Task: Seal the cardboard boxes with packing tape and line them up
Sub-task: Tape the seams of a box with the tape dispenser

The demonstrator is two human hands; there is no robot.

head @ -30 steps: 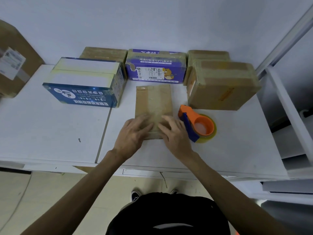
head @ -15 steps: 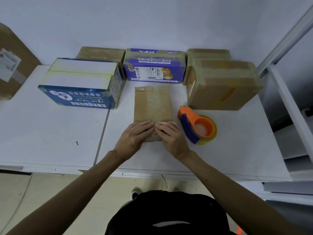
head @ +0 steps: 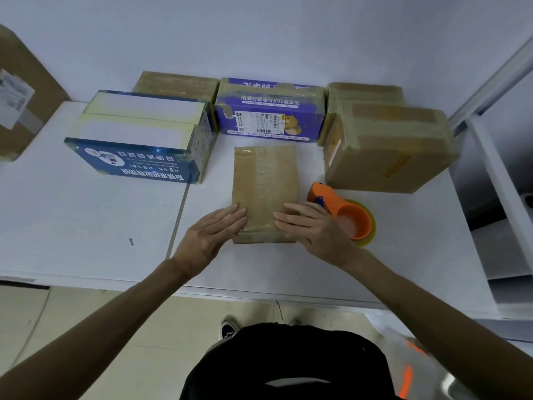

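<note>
1. A flat brown cardboard box (head: 264, 192), its top covered in glossy packing tape, lies at the centre of the frame on a white bench (head: 86, 215), long side running away from the camera.
2. The person's left hand (head: 212, 235) rests flat and open on the box's near left corner, fingers together and pointing toward the middle; the grip is open, closing on nothing.
3. The right hand (head: 313, 228) mirrors it on the near right corner, palm down, fingers extended onto the taped top; that grip is open too.
4. The box lies under the fingertips of both hands, with a bare strip of taped surface showing between them.
5. An orange tape dispenser (head: 344, 213) sits on the bench just right of the box, partly behind the right hand.
6. In the upper half of the frame stand taped boxes: a blue-and-white box (head: 144, 137) at upper left, a purple box (head: 269, 111) at upper centre, and a larger brown box (head: 386, 148) at upper right.
7. Further brown boxes stand behind these against the wall.
</note>
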